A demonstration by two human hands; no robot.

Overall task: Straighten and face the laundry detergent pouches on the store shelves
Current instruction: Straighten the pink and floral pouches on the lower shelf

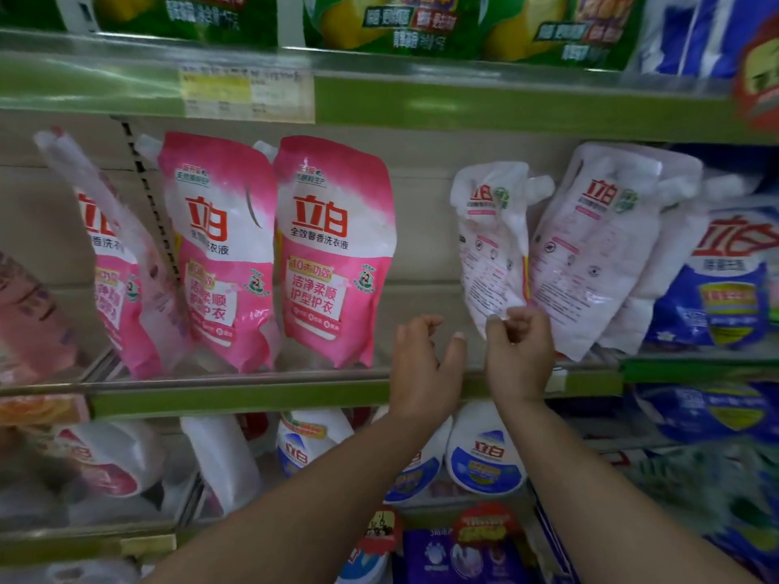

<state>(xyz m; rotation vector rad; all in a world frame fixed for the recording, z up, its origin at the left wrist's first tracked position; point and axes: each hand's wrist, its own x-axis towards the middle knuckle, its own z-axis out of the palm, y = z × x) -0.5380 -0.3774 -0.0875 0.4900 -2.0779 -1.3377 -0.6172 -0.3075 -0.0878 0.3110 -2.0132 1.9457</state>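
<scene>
The small white pouch [491,242], back panel outward, is pinched at its lower corner by the curled fingers of the right hand [516,351], presumably so it can be turned label-forward. It leans against a larger reversed pouch [598,250] at its three o'clock. The left hand [423,368] is held at the shelf edge [253,389], fingers loosely bent around nothing, at the small pouch's seven o'clock. At nine o'clock, two pink pouches [333,250] are already faced forward, upright.
</scene>
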